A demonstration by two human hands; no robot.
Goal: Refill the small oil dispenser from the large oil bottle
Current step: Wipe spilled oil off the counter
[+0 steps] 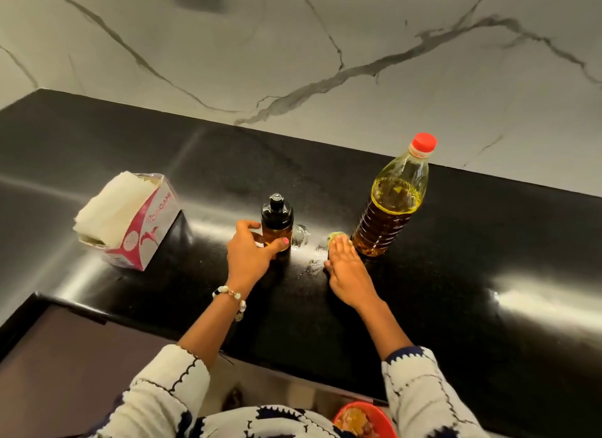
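You are wiping spilled oil mid-frame: your left hand [249, 255] is gripping the capped small oil dispenser [277, 224], and your right hand [345, 268] is pressing flat on a cloth [335, 235] beside the capped large oil bottle [391, 206]. Next, probably clear the smears.

My flat right hand [342, 261] covers most of a pale green wad [337, 234]; cloth or tissue, can't tell. My left hand [250, 255] hides the small amber dispenser's [277, 224] lower front. Red bowl [365, 419] cut by bottom edge, contents blurred.
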